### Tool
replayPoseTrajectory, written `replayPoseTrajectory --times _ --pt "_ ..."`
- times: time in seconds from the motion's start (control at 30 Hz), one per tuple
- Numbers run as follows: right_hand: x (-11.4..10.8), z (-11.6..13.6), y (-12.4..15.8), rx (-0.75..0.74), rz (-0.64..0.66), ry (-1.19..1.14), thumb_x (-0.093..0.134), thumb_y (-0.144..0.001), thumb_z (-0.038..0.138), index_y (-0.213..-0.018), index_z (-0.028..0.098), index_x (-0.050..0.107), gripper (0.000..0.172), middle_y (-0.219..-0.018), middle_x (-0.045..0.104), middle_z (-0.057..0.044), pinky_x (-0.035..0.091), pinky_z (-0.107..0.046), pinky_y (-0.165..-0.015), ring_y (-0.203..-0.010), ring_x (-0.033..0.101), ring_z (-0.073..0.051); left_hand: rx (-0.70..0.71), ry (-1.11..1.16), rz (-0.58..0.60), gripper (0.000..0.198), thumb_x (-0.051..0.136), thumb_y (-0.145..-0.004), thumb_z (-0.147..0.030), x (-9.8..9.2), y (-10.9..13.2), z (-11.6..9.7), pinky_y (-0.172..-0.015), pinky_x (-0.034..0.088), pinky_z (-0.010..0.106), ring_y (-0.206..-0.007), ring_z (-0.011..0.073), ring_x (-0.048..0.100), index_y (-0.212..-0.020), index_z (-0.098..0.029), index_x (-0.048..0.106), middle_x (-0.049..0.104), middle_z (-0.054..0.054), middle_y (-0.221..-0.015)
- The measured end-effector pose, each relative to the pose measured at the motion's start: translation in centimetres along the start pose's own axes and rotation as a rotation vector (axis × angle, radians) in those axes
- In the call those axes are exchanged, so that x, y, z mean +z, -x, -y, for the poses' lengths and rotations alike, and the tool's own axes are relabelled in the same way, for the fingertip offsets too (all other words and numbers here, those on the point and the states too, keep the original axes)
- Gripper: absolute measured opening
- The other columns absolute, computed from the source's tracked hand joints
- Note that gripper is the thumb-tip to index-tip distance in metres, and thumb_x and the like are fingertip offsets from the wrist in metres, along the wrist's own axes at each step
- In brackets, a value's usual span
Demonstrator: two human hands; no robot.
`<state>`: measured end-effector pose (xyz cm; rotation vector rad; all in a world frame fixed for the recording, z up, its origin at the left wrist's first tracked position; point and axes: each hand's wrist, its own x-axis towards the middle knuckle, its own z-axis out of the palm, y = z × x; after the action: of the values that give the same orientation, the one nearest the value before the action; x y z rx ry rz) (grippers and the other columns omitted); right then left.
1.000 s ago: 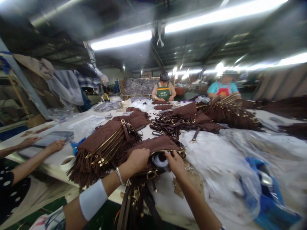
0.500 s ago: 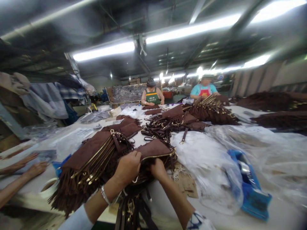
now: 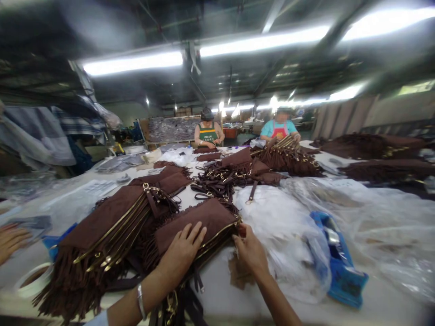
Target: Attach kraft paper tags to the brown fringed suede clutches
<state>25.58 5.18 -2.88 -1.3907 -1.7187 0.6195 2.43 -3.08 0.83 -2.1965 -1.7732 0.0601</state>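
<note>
Dark straps (image 3: 171, 308): gold-clipped, bunched just below the left wrist.
Left hand (image 3: 181, 251): flat, fingers loosely spread, resting on the bag without gripping.
Right hand (image 3: 253, 253): fingers curled at the bag's right corner; cannot tell whether they pinch it.
Brown fringed bag (image 3: 200, 219): on the worktop (image 3: 220, 290), under the left hand, gold zip edge facing the right hand.
Bag stack (image 3: 112, 217): left of the left hand.
Clear plastic (image 3: 282, 240): right of the right hand.
Strap pile (image 3: 219, 179): beyond both hands.
Two people: farthest, across the worktop.
</note>
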Motion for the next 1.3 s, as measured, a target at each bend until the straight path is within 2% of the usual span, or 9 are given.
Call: replayPoseTrajectory --times 0.17,0.23,0.3,0.63,0.87,0.97,1.07,1.17,1.3 --pt "1.4 -0.1 -0.8 0.011 0.007 0.03 0.048 -0.087 0.027 -0.11 0.023 0.057 0.025 -0.105 0.07 -0.006 0.047 -0.031 -0.077 -0.095 0.066 -0.023 0.163 0.277 0.209 0.074 0.065 -0.071 -0.014 -4.6 -1.8 2.3 -0.102 0.043 0.046 -0.134 0.036 0.039 -0.142 -0.022 0.043 0.036 0.011 -0.152" --pt "1.3 0.3 -0.9 0.001 0.006 0.063 0.047 -0.088 0.027 -0.101 0.022 0.06 0.019 -0.1 0.07 -0.006 0.045 -0.031 -0.077 -0.094 0.065 -0.023 0.243 0.411 0.154 0.036 0.056 -0.085 -0.026 -6.5 -4.3 2.4 -0.095 0.047 0.036 -0.115 0.0271 0.057 -0.119 -0.021 0.064 0.063 0.009 -0.126" --pt "1.0 0.7 -0.8 -0.012 0.015 0.108 0.044 -0.09 0.027 -0.096 0.022 0.061 0.018 -0.096 0.069 -0.007 0.044 -0.03 -0.075 -0.091 0.064 -0.023 0.233 0.425 0.095 0.035 0.037 -0.095 -0.027 -7.4 -7.7 1.5 -0.096 0.045 0.034 -0.108 0.0227 0.059 -0.114 -0.019 0.066 0.067 0.009 -0.114" --pt "-0.4 0.8 -0.9 -0.051 0.193 0.36 0.034 -0.1 0.031 -0.117 0.021 0.055 0.029 -0.089 0.073 -0.007 0.037 -0.028 -0.06 -0.076 0.069 -0.023 0.279 0.4 0.331 0.029 0.073 -0.067 -0.04 -3.7 -20.4 -5.2 -0.069 0.05 0.038 -0.082 0.0332 0.065 -0.081 -0.014 0.075 0.072 0.017 -0.087" --pt "0.5 3.4 0.6 -0.026 0.219 0.472 0.037 -0.099 0.026 -0.103 0.015 0.057 0.023 -0.077 0.073 -0.013 0.036 -0.028 -0.053 -0.067 0.07 -0.027 0.302 0.483 0.314 0.011 0.069 -0.074 -0.025 -2.2 -19.8 -5.8 -0.067 0.046 0.029 -0.076 0.0193 0.062 -0.078 -0.015 0.069 0.069 0.006 -0.08" --pt "3.7 6.2 4.7 -0.089 0.28 0.464 0.043 -0.096 0.022 -0.097 0.019 0.057 0.014 -0.065 0.071 -0.006 0.036 -0.027 -0.047 -0.056 0.069 -0.024 0.259 0.523 0.249 0.015 0.063 -0.083 -0.03 -0.8 -19.5 -5.6 -0.066 0.046 0.029 -0.073 0.0171 0.059 -0.082 -0.015 0.065 0.065 0.002 -0.079" --pt "8.6 9.3 9.6 -0.415 0.442 0.396 0.054 -0.084 0.01 -0.098 0.014 0.057 0.015 -0.069 0.072 -0.01 0.041 -0.028 -0.042 -0.052 0.068 -0.025 0.247 0.559 0.186 0.015 0.06 -0.086 -0.028 0.3 -19.7 -5.4 -0.065 0.045 0.029 -0.07 0.0163 0.058 -0.079 -0.015 0.063 0.063 0.001 -0.076" --pt "11.7 11.1 12.2 -0.419 0.481 0.424 0.061 -0.079 0.017 -0.09 0.016 0.06 0.01 -0.067 0.072 -0.009 0.047 -0.031 -0.041 -0.049 0.067 -0.026 0.265 0.588 0.124 0.014 0.06 -0.083 -0.025 0.0 -19.7 -5.4 -0.066 0.045 0.028 -0.072 0.0175 0.059 -0.073 -0.016 0.062 0.063 0.002 -0.074" --pt "7.4 9.5 10.4 -0.384 0.51 0.243 0.067 -0.08 0.033 -0.098 0.019 0.062 0.023 -0.073 0.074 -0.003 0.053 -0.032 -0.049 -0.057 0.07 -0.025 0.247 0.619 0.015 0.017 0.051 -0.088 -0.026 -2.4 -16.9 -4.3 -0.081 0.048 0.03 -0.089 0.0208 0.061 -0.091 -0.016 0.065 0.067 0.007 -0.096"
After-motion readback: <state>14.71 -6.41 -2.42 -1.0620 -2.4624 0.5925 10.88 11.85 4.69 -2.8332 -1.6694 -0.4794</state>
